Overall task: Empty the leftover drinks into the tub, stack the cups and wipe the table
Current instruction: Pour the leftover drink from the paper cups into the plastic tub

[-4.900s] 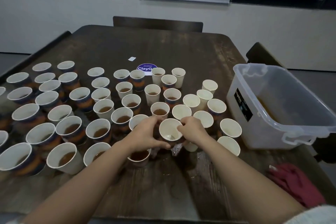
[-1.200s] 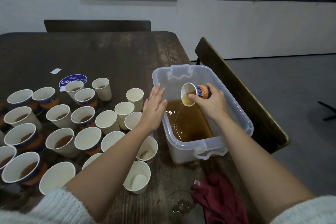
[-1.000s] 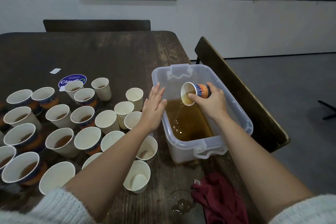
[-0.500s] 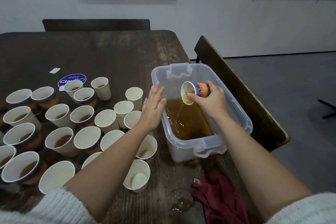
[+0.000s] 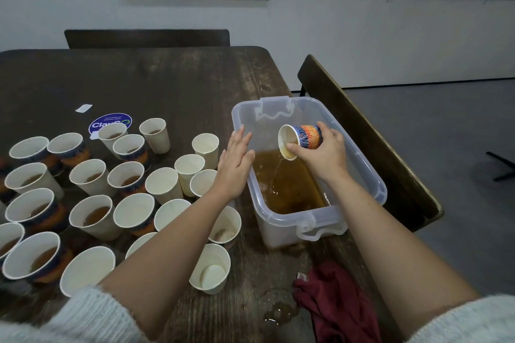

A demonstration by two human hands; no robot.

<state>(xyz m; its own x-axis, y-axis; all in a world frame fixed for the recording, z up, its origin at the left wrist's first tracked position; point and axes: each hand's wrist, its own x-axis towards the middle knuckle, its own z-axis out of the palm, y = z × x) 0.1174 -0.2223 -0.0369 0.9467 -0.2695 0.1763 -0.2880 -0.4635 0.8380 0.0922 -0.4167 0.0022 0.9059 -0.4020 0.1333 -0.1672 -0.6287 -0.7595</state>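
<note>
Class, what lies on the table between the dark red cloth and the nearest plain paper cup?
In the head view, a small brown puddle on bare table lies between the dark red cloth and the plain paper cup.

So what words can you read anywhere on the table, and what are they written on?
"ClayG": white letters on the round blue sticker stuck to the table; a cup hides the end of the word.
Small line above that word on the same sticker: too small to read.
White paper scrap beside the sticker: no writing visible.
Patterned cup in the right hand: only a pattern, no words.
Tub: no label visible.
</note>
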